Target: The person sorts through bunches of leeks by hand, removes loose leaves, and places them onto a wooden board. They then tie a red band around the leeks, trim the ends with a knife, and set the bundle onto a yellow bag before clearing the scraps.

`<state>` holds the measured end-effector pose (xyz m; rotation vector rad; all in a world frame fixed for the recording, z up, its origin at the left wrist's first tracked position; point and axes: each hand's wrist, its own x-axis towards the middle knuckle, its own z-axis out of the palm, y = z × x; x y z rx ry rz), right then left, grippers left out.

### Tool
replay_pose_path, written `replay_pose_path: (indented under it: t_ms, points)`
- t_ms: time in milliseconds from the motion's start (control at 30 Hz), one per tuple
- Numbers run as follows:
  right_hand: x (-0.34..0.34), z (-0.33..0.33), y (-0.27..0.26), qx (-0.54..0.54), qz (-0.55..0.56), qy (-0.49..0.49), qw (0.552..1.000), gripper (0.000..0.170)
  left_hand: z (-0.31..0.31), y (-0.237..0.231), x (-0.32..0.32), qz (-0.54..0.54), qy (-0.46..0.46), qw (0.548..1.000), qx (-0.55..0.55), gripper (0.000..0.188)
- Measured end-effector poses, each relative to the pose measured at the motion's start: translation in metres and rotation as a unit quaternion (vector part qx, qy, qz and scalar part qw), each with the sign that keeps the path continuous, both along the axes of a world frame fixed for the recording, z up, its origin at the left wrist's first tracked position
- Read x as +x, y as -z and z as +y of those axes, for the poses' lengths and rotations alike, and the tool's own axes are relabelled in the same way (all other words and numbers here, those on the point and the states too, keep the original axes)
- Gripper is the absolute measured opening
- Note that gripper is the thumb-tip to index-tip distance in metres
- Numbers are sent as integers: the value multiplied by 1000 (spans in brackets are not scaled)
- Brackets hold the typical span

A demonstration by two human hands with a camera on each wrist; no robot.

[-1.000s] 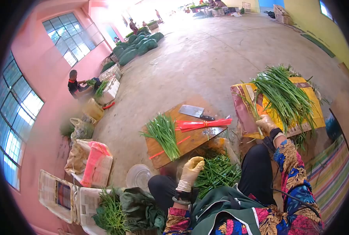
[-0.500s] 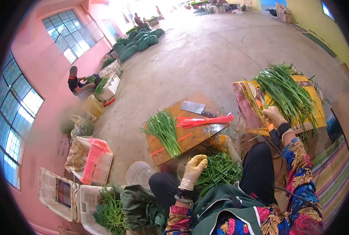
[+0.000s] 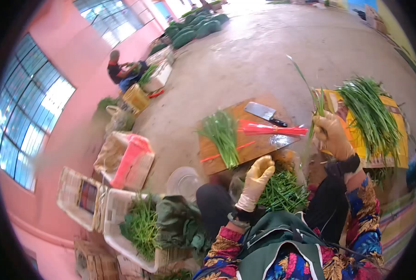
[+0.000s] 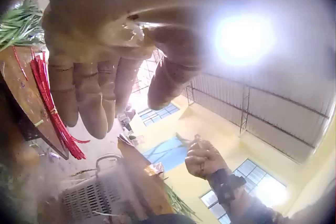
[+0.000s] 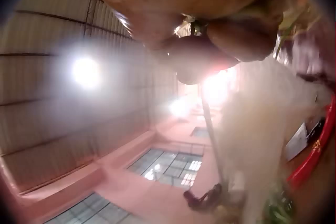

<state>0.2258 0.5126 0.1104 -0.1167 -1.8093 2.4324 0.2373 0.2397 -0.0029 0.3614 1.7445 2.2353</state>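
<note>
Right grip [image 3: 334,134]: fingers curled firmly round a few green stalks [image 3: 321,104], right of the wooden board [image 3: 247,152]. Left grip [image 3: 257,179]: loosely bent, nothing visibly held, at the board's near edge. We judge the step as sorting stalks; next, we suggest, calls for evening their ends.

Daylight flooded in! From my head, the far floor [image 3: 259,42] bleached pale, the barred window [image 3: 35,112] glowed, and fisheye bent the pink wall [image 3: 72,51] inside black corners. At the left wrist, a white flare swallowed part of the ceiling [image 4: 268,113], leaving my backlit fingers [image 4: 89,103] dim and soft! And the right wrist: twin glares, a milky smear across the right half, fingers dark and blurred up top!
</note>
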Motion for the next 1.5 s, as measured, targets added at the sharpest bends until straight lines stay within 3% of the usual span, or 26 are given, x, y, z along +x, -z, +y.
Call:
replay_pose_path:
  t_ms: [100,167,233,300,333,467,567,633,700,867,1033,1333,1433,1467,1500]
  points:
    - [16,-56,4,24,1,-69,997,6,1,-42,2,63,-36,996,46,65]
    - [23,-83,25,129,-5,-118,985,10,-3,-63,8,115,-28,992,33,75]
    - [28,-102,54,143,-40,-175,973,12,-2,-59,11,96,-31,994,31,62]
    - [34,-118,74,72,-61,-204,974,14,-8,-26,5,31,0,997,64,54]
    - [35,-119,88,67,-74,-230,968,15,-8,-21,8,14,-47,998,28,41]
    - [40,-117,107,83,-91,-265,956,16,-12,8,12,-16,-79,996,-30,32]
    - [38,-117,118,148,-32,-243,958,16,-8,15,14,85,-114,988,-62,29]
    - [39,-117,118,116,-20,-224,967,16,-11,2,14,154,-111,967,-169,23]
    - [35,-113,129,136,-11,-220,966,17,-9,0,18,62,-68,991,-97,21]
    - [40,-106,130,124,-61,-270,953,22,-6,16,20,-3,-75,994,-75,14]
    - [40,-94,119,70,-71,-258,961,18,-12,-1,15,-1,-86,992,-96,16]
    - [34,-75,110,85,-68,-226,968,20,-14,24,7,-3,-32,988,-153,22]
    - [31,-72,118,129,-35,-199,971,22,-17,39,3,43,-73,976,-199,22]
    - [26,-73,127,168,33,-155,973,24,-19,44,2,59,-100,972,-204,20]
    - [24,-72,132,151,-1,-150,977,25,-23,47,0,86,-114,967,-210,19]
